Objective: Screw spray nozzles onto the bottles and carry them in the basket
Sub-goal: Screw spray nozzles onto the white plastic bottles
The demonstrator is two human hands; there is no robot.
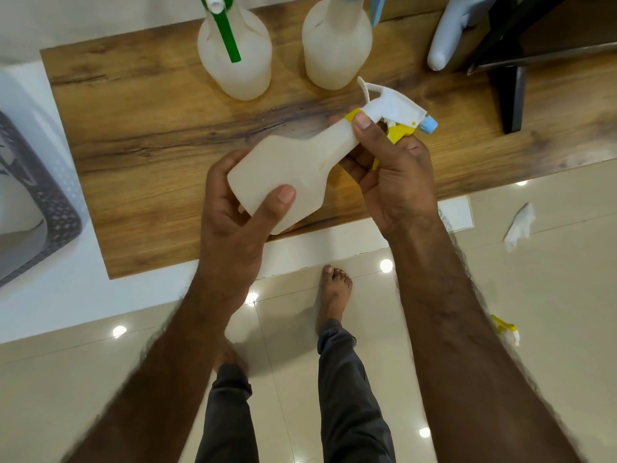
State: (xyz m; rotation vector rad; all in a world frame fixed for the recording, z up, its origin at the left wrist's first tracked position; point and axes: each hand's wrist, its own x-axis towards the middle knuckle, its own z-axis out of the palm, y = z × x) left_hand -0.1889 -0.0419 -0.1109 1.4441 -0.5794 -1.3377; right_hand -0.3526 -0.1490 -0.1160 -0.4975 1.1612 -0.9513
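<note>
A translucent white bottle (283, 165) lies tilted above the wooden tabletop (150, 135), neck pointing up and right. My left hand (233, 212) grips its body. My right hand (390, 172) holds the neck at the yellow collar, where a white spray nozzle (390, 106) with a yellow trigger and a blue tip sits. Two more bottles stand upright at the back: one with a green trigger nozzle (233, 51), one with a pale blue nozzle (337, 45). The grey perforated basket (50, 202) is at the left edge.
A pale blue spray head (447, 38) leans at the back right beside a black stand (514, 91). On the tiled floor lie a crumpled white tissue (519, 225) and a yellow-and-white nozzle part (505, 327). My bare feet stand close to the table's front edge.
</note>
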